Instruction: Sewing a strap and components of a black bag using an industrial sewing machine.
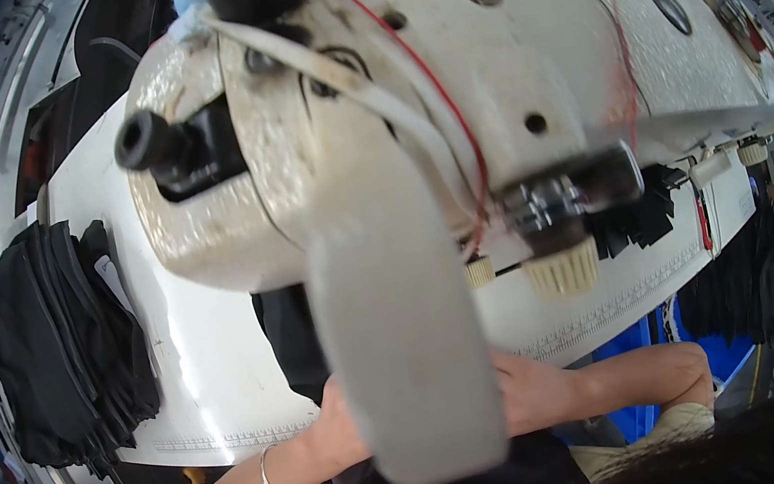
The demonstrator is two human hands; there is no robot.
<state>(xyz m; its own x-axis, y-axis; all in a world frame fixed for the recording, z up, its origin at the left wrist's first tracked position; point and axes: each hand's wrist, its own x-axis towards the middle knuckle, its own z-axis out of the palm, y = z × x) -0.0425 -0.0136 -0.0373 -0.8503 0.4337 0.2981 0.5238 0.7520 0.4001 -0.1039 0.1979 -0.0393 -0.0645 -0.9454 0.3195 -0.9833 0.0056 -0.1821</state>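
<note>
A cream-white sewing machine (312, 152) fills the upper middle, with a red thread (426, 74) running down across it. From it a long, pale grey, rounded part (408, 340) sticks out toward me and covers the space between my hands. My left hand (338, 424), below a bracelet on the wrist, shows only its back beside that part. Just beyond it lies a piece of black fabric (294, 343), partly under the machine. On the other side, my right hand (532, 391) is likewise half covered. The fingers of both hands are hidden, so their hold cannot be made out.
A stack of black fabric pieces (71, 353) lies at the left of the white table (210, 371). A ruler scale (611, 313) runs along its near edge. More black pieces (738, 283) hang at the right, near a blue bin (629, 361). Cream knobs (562, 272) jut from the machine.
</note>
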